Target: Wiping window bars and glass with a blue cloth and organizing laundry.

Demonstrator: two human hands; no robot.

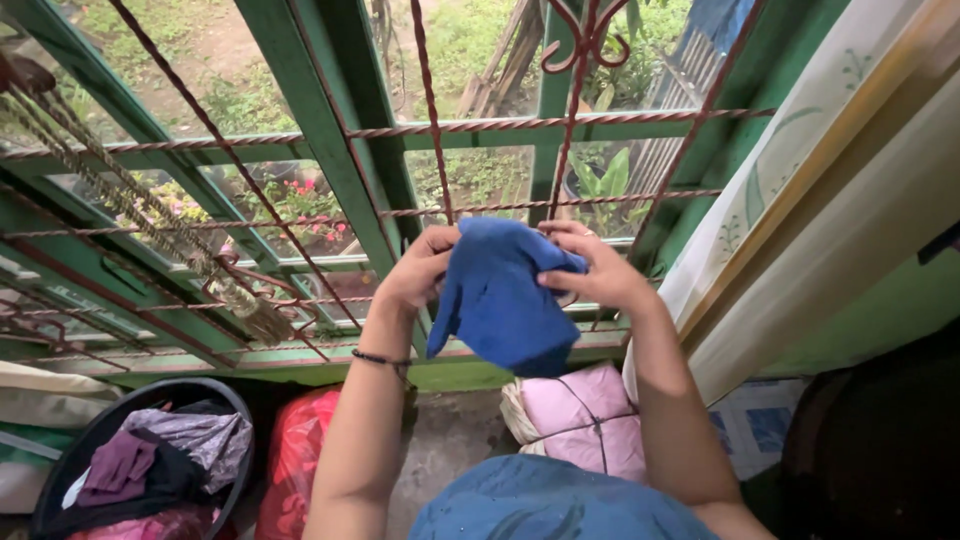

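Both forearms are raised from the bottom of the view toward the window, elbows low and wrists bent inward. The left hand [418,268] is closed on the upper left edge of a blue cloth [505,300]; a dark band is worn on that wrist. The right hand [590,268] is closed on the cloth's upper right edge, fingers curled over the front. The cloth is held up between the two hands and hangs below the fingers, crumpled. Beneath it, on the floor by the wall, a pink bundle [585,412] tied with string is seen, with a red bag [295,455] to its left and a dark basket [45,490] of clothes at the lower left corner. Behind the cloth a green window frame [340,130] with a red grille [432,110] is seen; a curtain [800,190] hangs at the right.
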